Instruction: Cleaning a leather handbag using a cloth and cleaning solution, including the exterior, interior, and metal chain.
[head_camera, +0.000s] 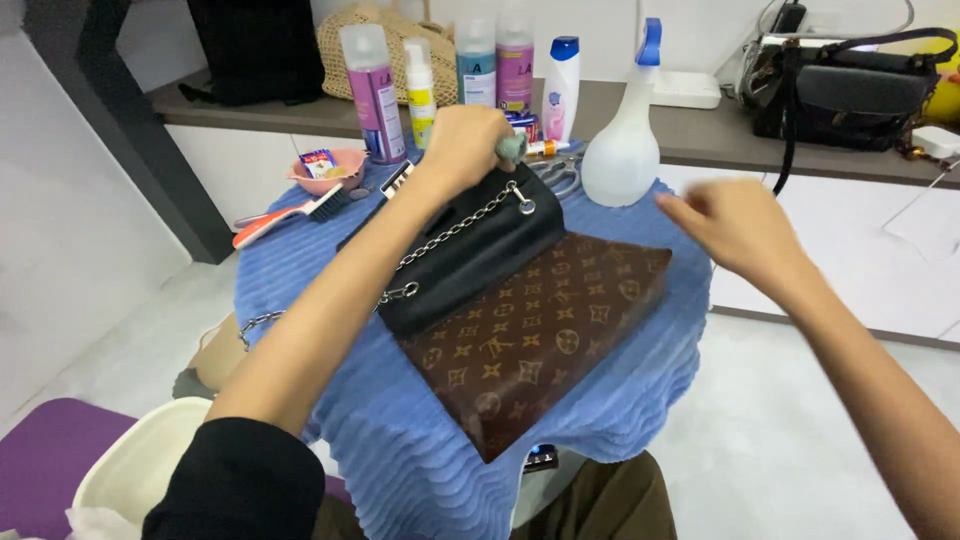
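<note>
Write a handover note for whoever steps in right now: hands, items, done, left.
Left hand: closed on a small grey-green item, over the black bag.
Right hand: empty, open, hovering beside the spray bottle.
Black bag, chain strap on top, lies on the brown patterned bag on the blue towel.
Done: bags laid out.
Left: no sign yet of wiping or spraying; can't judge further.
</note>
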